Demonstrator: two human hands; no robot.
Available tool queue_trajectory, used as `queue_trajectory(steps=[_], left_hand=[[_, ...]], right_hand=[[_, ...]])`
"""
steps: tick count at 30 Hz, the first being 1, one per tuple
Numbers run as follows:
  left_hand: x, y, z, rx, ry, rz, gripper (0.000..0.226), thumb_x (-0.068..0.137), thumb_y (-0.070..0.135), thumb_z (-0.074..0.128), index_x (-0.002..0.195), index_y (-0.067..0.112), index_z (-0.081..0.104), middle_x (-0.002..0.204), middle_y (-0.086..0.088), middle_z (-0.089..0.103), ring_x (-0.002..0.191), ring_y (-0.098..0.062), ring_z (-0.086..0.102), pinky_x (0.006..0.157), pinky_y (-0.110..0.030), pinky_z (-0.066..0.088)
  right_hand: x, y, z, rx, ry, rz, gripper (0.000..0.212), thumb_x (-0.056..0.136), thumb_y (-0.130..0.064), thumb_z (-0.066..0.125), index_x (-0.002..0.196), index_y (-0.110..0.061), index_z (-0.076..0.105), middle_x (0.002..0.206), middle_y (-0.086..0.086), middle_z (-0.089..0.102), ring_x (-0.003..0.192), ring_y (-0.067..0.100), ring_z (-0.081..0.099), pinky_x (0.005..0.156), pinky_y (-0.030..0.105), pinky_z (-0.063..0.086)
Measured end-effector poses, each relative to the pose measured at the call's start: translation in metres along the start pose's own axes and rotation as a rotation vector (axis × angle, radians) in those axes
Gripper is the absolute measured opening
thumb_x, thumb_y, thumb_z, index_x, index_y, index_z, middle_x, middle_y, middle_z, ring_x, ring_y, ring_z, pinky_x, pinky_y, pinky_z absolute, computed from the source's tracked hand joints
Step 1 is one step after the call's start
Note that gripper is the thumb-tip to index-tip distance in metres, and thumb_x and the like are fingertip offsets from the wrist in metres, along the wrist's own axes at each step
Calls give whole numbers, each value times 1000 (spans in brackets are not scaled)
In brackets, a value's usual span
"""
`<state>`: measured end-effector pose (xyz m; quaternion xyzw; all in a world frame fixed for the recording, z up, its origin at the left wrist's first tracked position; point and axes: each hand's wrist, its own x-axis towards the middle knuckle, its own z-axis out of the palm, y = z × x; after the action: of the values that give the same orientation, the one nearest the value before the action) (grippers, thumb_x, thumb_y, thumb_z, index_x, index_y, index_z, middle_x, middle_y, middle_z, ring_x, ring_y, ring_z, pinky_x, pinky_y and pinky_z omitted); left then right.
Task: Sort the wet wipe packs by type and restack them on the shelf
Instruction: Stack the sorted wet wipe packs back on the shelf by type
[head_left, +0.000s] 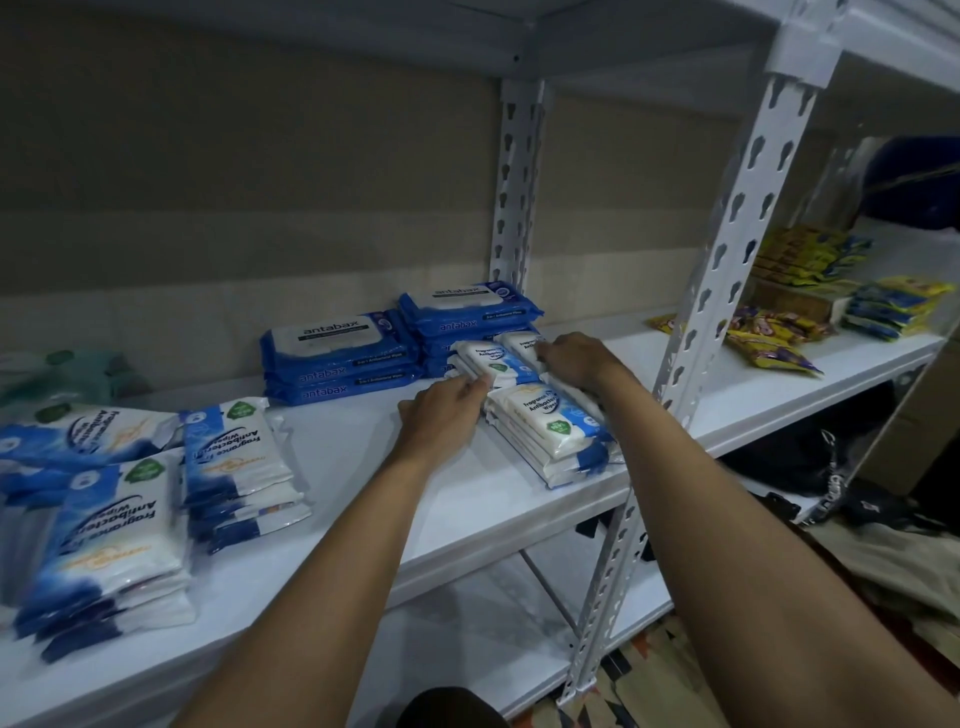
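While blue antabax packs (340, 358) sit stacked at the back of the white shelf (363, 467), a left hand (441, 415) and right hand (576, 358) pinch opposite ends of a white wipe pack (491, 364) atop a white stack (550, 431).

You've got "antabax" readable on the blue packs (340, 358) mid-frame: on the top label and twice on the front edges of that stack. Same "antabax" on the taller blue stack (470, 306) just right of it. White-and-blue packs (550, 423) right of centre read "Fragrance", "Antibacterial", "Wipes". Left-side white-and-blue packs (236, 457) carry the same "Fragrance Free Antibacterial Wipes", upside down to you. Green badges on them are too small to read. Yellow packets (769, 340) at right: print illegible.
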<state>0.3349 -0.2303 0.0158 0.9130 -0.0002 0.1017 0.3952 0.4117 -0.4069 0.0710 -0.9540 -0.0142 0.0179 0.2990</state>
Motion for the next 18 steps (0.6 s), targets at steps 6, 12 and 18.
queue_trajectory(steps=[6, 12, 18], left_hand=[[8, -8, 6, 120, -38, 32, 51, 107, 53, 24, 149, 34, 45, 142, -6, 51, 136, -24, 39, 106, -46, 23], [6, -5, 8, -29, 91, -15, 55, 102, 60, 40, 148, 31, 39, 144, -3, 50, 136, -26, 44, 114, -46, 21], [8, -6, 2, -533, 53, -30, 51, 86, 47, 74, 130, 39, 49, 131, 0, 49, 112, -17, 58, 81, -29, 59]], right_hand=[[0, -1, 7, -37, 52, -39, 52, 104, -49, 40, 135, -12, 58, 136, 13, 59, 110, 29, 57, 88, 34, 42], [2, 1, 8, 43, 86, -27, 60, 102, -57, 40, 153, -24, 39, 155, 12, 43, 136, 34, 46, 107, 42, 39], [3, 2, 7, 110, 93, -9, 63, 104, -58, 36, 150, -16, 38, 151, 17, 46, 134, 36, 47, 104, 40, 39]])
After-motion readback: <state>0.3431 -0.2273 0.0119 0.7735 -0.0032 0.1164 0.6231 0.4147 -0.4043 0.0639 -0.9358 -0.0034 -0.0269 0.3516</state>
